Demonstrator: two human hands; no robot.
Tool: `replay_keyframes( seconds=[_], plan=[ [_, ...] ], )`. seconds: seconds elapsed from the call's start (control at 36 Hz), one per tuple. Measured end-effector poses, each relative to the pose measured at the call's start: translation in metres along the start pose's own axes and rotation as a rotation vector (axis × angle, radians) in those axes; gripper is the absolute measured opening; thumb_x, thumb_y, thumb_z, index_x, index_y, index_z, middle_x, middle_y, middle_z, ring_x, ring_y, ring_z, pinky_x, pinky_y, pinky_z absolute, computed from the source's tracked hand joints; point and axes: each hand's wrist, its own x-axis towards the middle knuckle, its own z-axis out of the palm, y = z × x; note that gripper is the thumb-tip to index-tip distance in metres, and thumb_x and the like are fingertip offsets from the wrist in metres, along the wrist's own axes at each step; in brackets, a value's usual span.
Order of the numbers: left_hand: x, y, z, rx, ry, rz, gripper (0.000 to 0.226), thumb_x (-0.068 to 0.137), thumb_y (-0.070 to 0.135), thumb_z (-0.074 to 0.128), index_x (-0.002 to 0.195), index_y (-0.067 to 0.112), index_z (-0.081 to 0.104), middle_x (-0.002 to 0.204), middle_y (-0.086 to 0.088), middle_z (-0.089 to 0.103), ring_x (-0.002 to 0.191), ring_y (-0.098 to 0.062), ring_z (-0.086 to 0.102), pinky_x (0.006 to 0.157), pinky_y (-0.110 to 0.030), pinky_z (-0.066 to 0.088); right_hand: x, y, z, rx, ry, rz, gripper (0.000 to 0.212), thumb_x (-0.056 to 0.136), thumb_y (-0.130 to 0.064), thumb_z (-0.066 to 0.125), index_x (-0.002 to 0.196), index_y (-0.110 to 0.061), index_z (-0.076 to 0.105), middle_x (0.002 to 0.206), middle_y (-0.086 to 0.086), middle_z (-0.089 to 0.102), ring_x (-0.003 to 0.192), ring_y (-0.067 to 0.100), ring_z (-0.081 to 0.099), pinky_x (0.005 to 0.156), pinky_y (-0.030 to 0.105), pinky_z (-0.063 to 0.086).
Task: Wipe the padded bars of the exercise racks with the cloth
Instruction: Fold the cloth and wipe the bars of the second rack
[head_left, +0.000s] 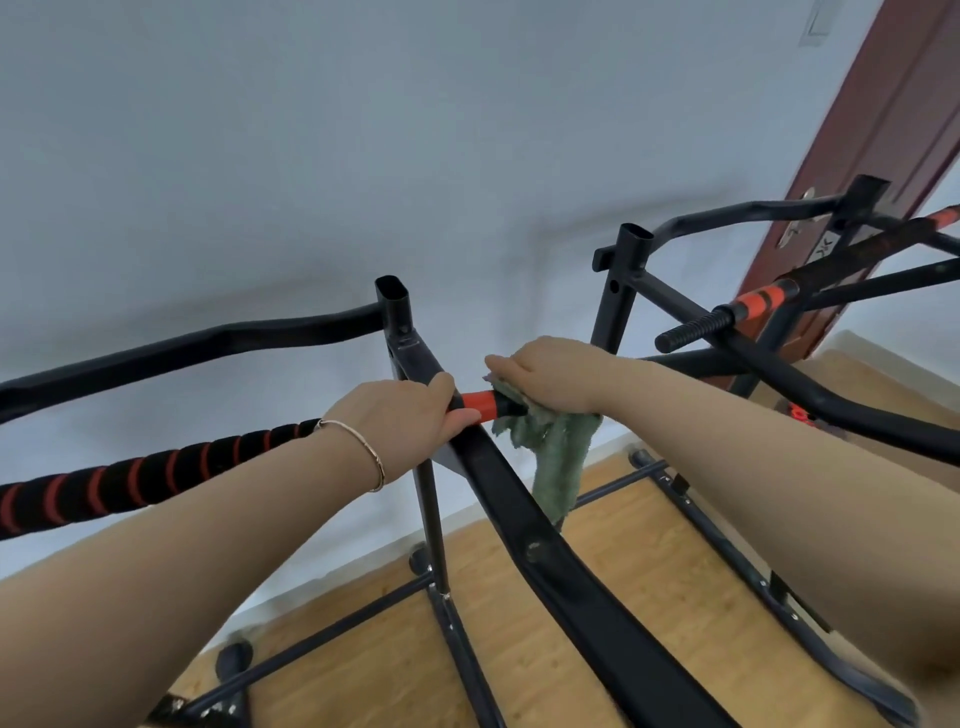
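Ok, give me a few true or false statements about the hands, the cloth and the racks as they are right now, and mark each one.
1. The right hand holds a green cloth against the padded bar. True.
2. The left hand hangs free, touching nothing. False: it grips the same bar, beside its orange section.
3. A bracelet sits on the left wrist. True.
4. Only one rack is in view. False: a second rack stands to the right, near a door.
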Motion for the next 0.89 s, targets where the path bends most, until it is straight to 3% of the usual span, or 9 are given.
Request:
replay_keyframes(
  seconds=[0.11, 0.25, 0.36, 0.42, 0.5, 0.64, 0.72, 0.81, 0.89],
  plan=[
    [0.002, -0.003, 0.0, -0.061, 0.002, 0.024, 0.038, 0.101, 0.056, 0.02, 0.097, 0.021, 0.032, 0.07, 0.002, 0.051, 0.058, -0.015, 0.05, 0.059, -0.032, 0.045, -0.03, 0.015, 0.023, -0.199, 0.299, -0.102, 0.04, 0.105, -0.048, 0.022, 0.093, -0.021, 0.049, 0.072, -0.011, 0.048, 0.063, 0.019, 0.053, 0.054, 0.033, 0.037],
    [0.002, -0.003, -0.001, -0.041, -0.021, -0.001, 0.036, 0.102, 0.055, 0.024, 0.106, 0.021, 0.036, 0.078, 0.001, 0.054, 0.068, -0.018, 0.057, 0.066, -0.037, 0.054, -0.038, 0.036, 0.049, -0.274, 0.487, -0.259, 0.047, 0.107, -0.044, 0.028, 0.113, -0.011, 0.062, 0.075, 0.001, 0.053, 0.061, 0.021, 0.046, 0.049, 0.038, 0.04],
    [0.005, 0.005, 0.015, 0.09, 0.388, 0.109, 0.059, 0.097, 0.058, 0.019, 0.107, 0.014, 0.056, 0.093, -0.005, 0.056, 0.08, -0.026, 0.055, 0.066, -0.037, 0.048, -0.038, 0.034, 0.05, -0.286, 0.573, -0.265, 0.049, 0.108, -0.045, 0.031, 0.123, -0.012, 0.065, 0.076, 0.001, 0.053, 0.062, 0.022, 0.048, 0.051, 0.037, 0.04],
    [0.011, 0.012, 0.013, 0.091, 0.425, 0.149, 0.066, 0.094, 0.061, 0.017, 0.107, 0.013, 0.061, 0.096, -0.007, 0.056, 0.083, -0.028, 0.054, 0.069, -0.038, 0.045, -0.038, 0.033, 0.047, -0.291, 0.572, -0.263, 0.049, 0.108, -0.047, 0.033, 0.121, -0.012, 0.065, 0.074, 0.001, 0.051, 0.062, 0.022, 0.048, 0.051, 0.037, 0.039],
    [0.023, 0.02, 0.004, 0.142, 0.257, 0.122, 0.068, 0.091, 0.062, 0.009, 0.111, 0.016, 0.056, 0.108, -0.004, 0.051, 0.098, -0.025, 0.05, 0.082, -0.034, 0.042, -0.039, 0.04, 0.042, -0.344, 0.541, -0.278, 0.049, 0.107, -0.051, 0.035, 0.12, -0.014, 0.064, 0.074, 0.0, 0.052, 0.064, 0.022, 0.049, 0.053, 0.038, 0.04],
    [0.032, 0.016, 0.01, 0.184, 0.213, 0.189, 0.036, 0.104, 0.048, 0.031, 0.119, 0.021, 0.051, 0.104, -0.003, 0.051, 0.097, -0.024, 0.05, 0.085, -0.036, 0.047, -0.04, 0.05, 0.04, -0.349, 0.502, -0.294, 0.047, 0.103, -0.053, 0.035, 0.103, -0.014, 0.061, 0.073, -0.001, 0.053, 0.06, 0.021, 0.049, 0.051, 0.036, 0.042],
    [0.033, 0.014, 0.01, 0.211, 0.196, 0.202, 0.034, 0.105, 0.046, 0.033, 0.12, 0.02, 0.049, 0.103, -0.004, 0.051, 0.095, -0.024, 0.051, 0.084, -0.037, 0.048, -0.035, 0.048, 0.039, -0.357, 0.459, -0.2, 0.048, 0.103, -0.052, 0.03, 0.091, -0.016, 0.059, 0.064, -0.006, 0.05, 0.049, 0.02, 0.048, 0.043, 0.031, 0.038],
    [0.037, 0.013, 0.011, 0.208, 0.188, 0.212, 0.03, 0.105, 0.043, 0.035, 0.12, 0.021, 0.05, 0.102, -0.004, 0.051, 0.095, -0.025, 0.052, 0.084, -0.036, 0.048, -0.024, 0.043, 0.032, -0.432, 0.33, -0.097, 0.038, 0.105, -0.043, 0.029, 0.092, -0.018, 0.055, 0.055, -0.008, 0.041, 0.046, 0.02, 0.046, 0.045, 0.029, 0.035],
    [0.036, 0.016, 0.009, 0.18, 0.175, 0.158, 0.04, 0.104, 0.048, 0.029, 0.112, 0.017, 0.053, 0.102, -0.004, 0.052, 0.096, -0.024, 0.051, 0.084, -0.033, 0.045, -0.008, 0.036, 0.013, -0.155, 0.107, 0.084, 0.047, 0.104, -0.04, 0.025, 0.074, -0.013, 0.049, 0.064, 0.002, 0.05, 0.062, 0.023, 0.051, 0.057, 0.034, 0.039]
  ],
)
